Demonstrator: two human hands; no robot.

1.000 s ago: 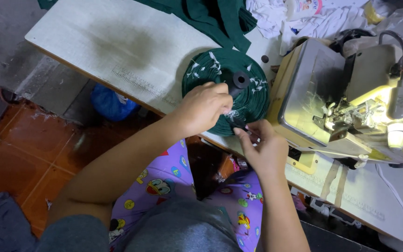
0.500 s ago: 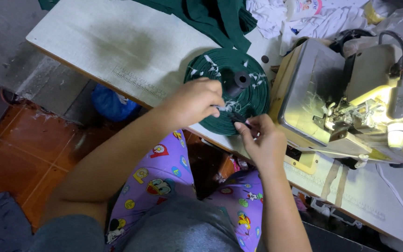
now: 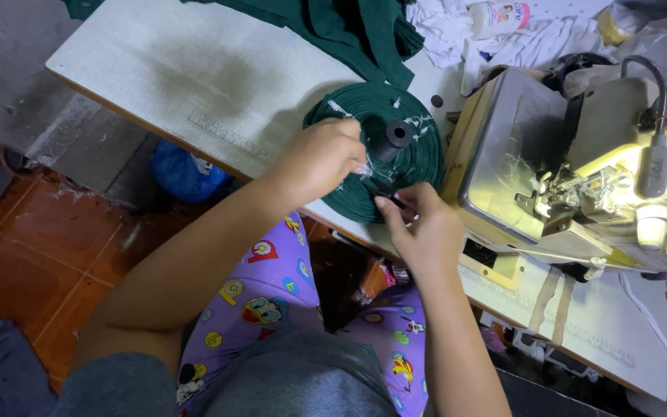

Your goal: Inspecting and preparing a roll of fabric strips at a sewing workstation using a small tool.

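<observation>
Two hands meet over a flat roll of dark green fabric tape [image 3: 384, 147] that lies on the pale surface [image 3: 194, 69] at the centre of the frame, wound around a black core [image 3: 395, 135] standing up from its middle. The left hand [image 3: 322, 158] rests curled on the roll's left half, fingers bent down onto the wound tape. It has slid slightly up and right over the roll compared with a second ago, when it sat lower, nearer the surface's front edge. The right hand [image 3: 422, 228] sits at the roll's lower edge, thumb and forefinger pinched on what looks like the loose dark end of the tape; the exact grip is small and hard to read. Its place has barely changed. The roll itself has not shifted, so the change appears to be a resettling of the left hand's hold while the right keeps its pinch.

Just right of the roll stands a sewing machine [image 3: 550, 170] with a lit lamp [image 3: 654, 166]. Loose green cloth [image 3: 349, 23] is heaped at the top centre, white scraps [image 3: 457, 31] beside it. Purple patterned trousers [image 3: 272, 293] fill the lower middle.
</observation>
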